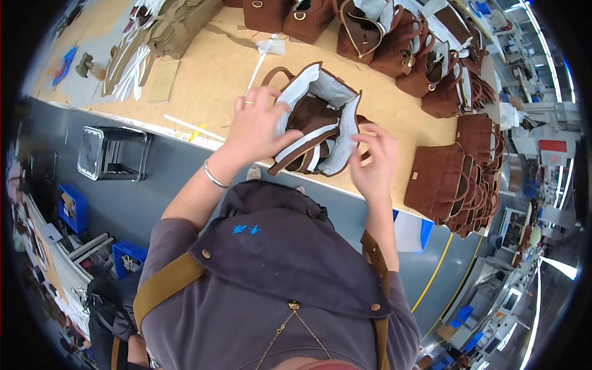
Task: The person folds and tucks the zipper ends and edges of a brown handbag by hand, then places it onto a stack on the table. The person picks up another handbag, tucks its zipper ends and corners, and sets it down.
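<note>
A brown handbag [297, 155] with pale grey lining stands on the table in front of me, its mouth wide and facing up. Dark brown material and a zipper edge show inside it. At its left side is my left hand [262, 123], open, fingers spread and thumb reaching over the bag's near left edge. My right hand [375, 161] is beside the right edge, with fingers bent but apart and the fingertips at the lining. Whether either hand presses on the bag is hard to see. One brown handle [277, 74] sticks out behind the left wall.
Several brown handbags [394, 52] line the table's far side, and more lie stacked [438, 179] at the right. Olive straps and bags [179, 28] lie at the far left, near a white strip [262, 58]. A stool [114, 153] stands left of the table [216, 80].
</note>
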A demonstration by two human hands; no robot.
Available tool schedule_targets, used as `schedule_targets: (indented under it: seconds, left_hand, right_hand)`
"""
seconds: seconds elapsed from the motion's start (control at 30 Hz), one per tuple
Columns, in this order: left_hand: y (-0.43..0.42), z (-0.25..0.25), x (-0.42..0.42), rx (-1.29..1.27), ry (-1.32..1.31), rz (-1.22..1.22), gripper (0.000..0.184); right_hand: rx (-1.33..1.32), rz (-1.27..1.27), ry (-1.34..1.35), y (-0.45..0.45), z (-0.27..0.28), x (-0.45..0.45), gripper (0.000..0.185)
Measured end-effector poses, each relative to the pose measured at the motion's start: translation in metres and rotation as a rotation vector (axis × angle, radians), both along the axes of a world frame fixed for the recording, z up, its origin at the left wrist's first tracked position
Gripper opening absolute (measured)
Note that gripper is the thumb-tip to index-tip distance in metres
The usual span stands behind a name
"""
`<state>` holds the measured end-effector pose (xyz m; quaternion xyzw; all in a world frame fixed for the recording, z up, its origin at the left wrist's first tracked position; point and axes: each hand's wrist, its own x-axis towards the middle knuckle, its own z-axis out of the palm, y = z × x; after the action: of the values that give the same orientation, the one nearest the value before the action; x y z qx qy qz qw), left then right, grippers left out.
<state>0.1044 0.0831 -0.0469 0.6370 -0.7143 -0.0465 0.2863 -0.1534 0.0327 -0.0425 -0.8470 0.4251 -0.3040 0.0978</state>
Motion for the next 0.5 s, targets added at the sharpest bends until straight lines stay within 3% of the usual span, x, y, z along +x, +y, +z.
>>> schedule_targets:
  seconds: [0.03,0.07,0.1,0.13,0.2,0.3,0.37,0.43,0.5]
  left_hand:
    - [0.004,0.004,-0.009,0.029,-0.082,-0.051,0.039]
    - [0.007,0.003,-0.016,-0.003,-0.111,-0.083,0.035]
    - [0.007,0.001,-0.019,0.001,-0.112,-0.080,0.035]
    - [0.008,-0.001,-0.022,0.188,-0.117,-0.170,0.032]
    - [0.005,-0.011,-0.020,0.447,-0.058,-0.279,0.021]
    - [-0.007,-0.019,-0.018,0.605,0.082,-0.272,0.018]
    - [-0.008,-0.022,-0.016,0.562,0.092,-0.292,0.021]
    - [-0.011,-0.017,-0.015,0.518,0.100,-0.312,0.023]
    - [-0.014,-0.009,-0.012,0.679,0.014,-0.380,0.030]
  right_hand:
    - [0.148,0.251,-0.030,-0.001,0.004,0.007,0.036]
    - [0.151,0.257,-0.033,0.000,0.006,0.017,0.036]
    - [0.321,0.373,0.081,0.001,0.006,0.028,0.039]
    - [0.491,0.488,0.197,0.001,0.005,0.034,0.042]
    - [0.609,0.551,0.217,-0.006,-0.005,0.036,0.043]
    - [0.767,0.598,0.260,-0.017,0.001,0.043,0.041]
    - [0.960,0.473,0.393,-0.019,0.009,0.051,0.038]
    - [0.832,0.560,0.312,-0.024,-0.008,0.044,0.037]
    - [0.791,0.619,0.343,-0.026,-0.013,0.041,0.038]
